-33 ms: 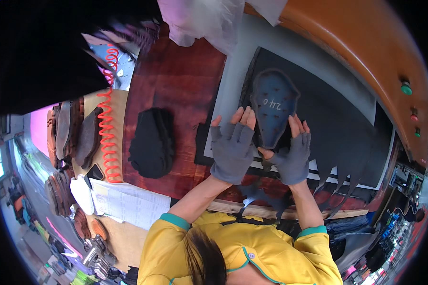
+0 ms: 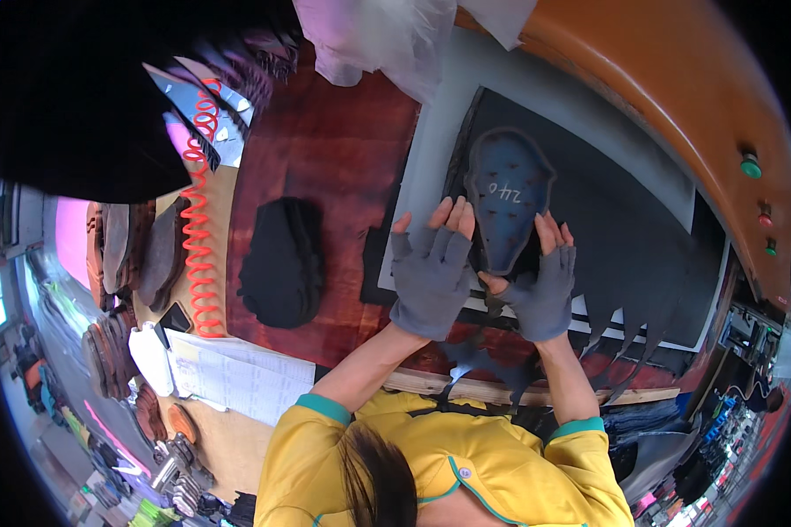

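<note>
A sole-shaped cutting die with a bluish plate, dark rim and white hand-written marks lies on a black sheet, its narrow end toward me. My left hand, in a grey fingerless glove, is flat with fingers stretched out, the fingertips at the die's left edge. My right hand, gloved likewise, takes the die's narrow end between the thumb near its tip and the fingers along its right edge. The sheet's near edge is cut into jagged points. Whatever lies under the die is hidden.
Left of the sheet, a stack of black cut pieces sits on a dark red board. Further left are a red coiled hose, paper sheets and brown sole-shaped pieces. An orange machine beam with buttons arches over the far right.
</note>
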The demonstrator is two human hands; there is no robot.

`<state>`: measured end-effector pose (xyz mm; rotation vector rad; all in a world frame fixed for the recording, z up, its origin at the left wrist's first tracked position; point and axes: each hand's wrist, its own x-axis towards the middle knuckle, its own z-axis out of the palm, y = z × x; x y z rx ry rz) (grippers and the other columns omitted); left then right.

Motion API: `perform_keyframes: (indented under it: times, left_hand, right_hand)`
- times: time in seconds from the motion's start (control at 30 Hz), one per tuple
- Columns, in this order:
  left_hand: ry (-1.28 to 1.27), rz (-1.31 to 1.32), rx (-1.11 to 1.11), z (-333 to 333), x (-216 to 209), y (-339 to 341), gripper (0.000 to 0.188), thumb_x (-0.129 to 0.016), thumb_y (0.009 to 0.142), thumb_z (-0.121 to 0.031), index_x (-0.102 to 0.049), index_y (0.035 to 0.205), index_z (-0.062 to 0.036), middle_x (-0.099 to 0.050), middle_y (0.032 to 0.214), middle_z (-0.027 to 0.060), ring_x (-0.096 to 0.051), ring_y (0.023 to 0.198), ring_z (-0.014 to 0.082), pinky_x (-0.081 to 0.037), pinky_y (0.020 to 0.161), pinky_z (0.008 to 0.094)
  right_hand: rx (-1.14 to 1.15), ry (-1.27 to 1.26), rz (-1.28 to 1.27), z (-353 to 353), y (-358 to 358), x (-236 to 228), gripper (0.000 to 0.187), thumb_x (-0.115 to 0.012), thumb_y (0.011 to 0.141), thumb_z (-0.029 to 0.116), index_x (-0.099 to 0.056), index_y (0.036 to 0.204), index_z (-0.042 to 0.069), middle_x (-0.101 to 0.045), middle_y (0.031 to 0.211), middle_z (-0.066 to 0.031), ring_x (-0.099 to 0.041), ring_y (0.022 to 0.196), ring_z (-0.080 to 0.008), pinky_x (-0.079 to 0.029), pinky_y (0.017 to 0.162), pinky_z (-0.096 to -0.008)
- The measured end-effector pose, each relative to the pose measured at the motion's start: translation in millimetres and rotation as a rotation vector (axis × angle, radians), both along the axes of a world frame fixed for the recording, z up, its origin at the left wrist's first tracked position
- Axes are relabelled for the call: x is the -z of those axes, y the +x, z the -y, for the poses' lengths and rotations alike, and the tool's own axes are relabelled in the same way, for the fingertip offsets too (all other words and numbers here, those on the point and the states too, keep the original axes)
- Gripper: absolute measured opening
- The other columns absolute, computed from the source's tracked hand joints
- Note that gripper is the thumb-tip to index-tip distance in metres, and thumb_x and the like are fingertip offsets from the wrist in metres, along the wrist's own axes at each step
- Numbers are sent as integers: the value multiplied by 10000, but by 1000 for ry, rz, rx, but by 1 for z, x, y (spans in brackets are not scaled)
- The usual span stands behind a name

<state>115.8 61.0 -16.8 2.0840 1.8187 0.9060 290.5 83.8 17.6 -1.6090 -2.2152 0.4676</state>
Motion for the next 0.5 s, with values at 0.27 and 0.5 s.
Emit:
perform_keyframes:
  times: [0.27,0.5]
  left_hand:
    - [-21,-72,-11,-4,3,7,680,-584,702,-10,-457,1370,10,-524,1414,141,-491,1329,275,-264,1100,524]
    - [232,-80,-52,-14,22,7,600,-585,717,-63,-498,1307,-3,-550,1364,138,-516,1283,290,-306,1077,535]
  right_hand:
    - [22,5,-109,2,8,6,963,-858,673,384,-380,1429,27,-476,1400,-214,-452,1283,-407,-297,1123,-512]
    - [19,333,-8,142,64,0,570,-769,784,212,-507,1261,42,-607,1230,-174,-573,1097,-372,-408,977,-513]
